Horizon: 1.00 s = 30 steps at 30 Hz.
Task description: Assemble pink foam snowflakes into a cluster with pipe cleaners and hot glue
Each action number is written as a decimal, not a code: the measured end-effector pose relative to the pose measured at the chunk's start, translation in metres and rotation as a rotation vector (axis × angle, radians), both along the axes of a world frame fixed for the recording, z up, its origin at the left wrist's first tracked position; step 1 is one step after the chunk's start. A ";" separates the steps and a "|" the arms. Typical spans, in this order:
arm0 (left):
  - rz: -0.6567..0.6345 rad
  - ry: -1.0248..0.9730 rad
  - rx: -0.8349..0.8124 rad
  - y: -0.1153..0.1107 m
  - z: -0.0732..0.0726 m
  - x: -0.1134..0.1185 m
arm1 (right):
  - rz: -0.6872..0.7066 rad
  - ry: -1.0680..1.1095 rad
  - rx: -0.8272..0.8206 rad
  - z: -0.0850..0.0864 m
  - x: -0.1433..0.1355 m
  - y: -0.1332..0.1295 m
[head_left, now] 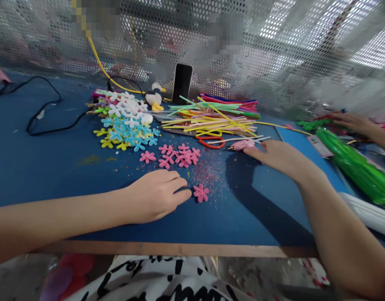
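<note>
My left hand (159, 194) rests on the blue tabletop with its fingers a little apart and nothing visible in them. Just beyond its fingertips, apart from them, lies a single pink fuzzy flower (201, 193). Several more pink flowers (183, 156) sit in a loose group behind that hand. Over on the right, my right hand (282, 158) is closed around a pink glue gun (242, 145), whose dark nozzle points left. My fingers partly hide its handle. Red-handled scissors (215, 143) lie just left of the glue gun.
White, blue and yellow flowers (126, 119) are heaped at back left. A pile of pipe cleaners (208, 119) lies in front of an upright phone (182, 82) and mesh wall. Black cable (54, 131) crosses the left. Another person's hand (352, 123) is near a green bundle (357, 165).
</note>
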<state>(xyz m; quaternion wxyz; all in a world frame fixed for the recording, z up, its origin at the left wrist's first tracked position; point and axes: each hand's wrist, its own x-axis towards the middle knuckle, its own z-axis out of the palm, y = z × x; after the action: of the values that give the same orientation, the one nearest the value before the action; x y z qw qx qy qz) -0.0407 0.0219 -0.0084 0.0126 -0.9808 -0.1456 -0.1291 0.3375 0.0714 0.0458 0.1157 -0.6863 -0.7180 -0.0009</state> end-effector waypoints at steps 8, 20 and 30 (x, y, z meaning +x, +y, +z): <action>-0.073 -0.070 -0.224 0.001 0.000 0.021 | -0.129 -0.136 -0.139 -0.029 0.015 0.019; 0.120 0.010 -0.048 -0.015 0.001 -0.004 | -0.018 0.461 -0.123 -0.020 -0.043 -0.009; 0.314 0.039 0.005 -0.047 -0.003 0.005 | 0.192 0.294 0.077 -0.044 -0.085 -0.029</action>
<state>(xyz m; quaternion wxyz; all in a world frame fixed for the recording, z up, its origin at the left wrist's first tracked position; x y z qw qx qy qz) -0.0358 -0.0253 -0.0119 0.0380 -0.9483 -0.2964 -0.1067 0.2526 0.0428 0.0020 0.2453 -0.6022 -0.7552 0.0830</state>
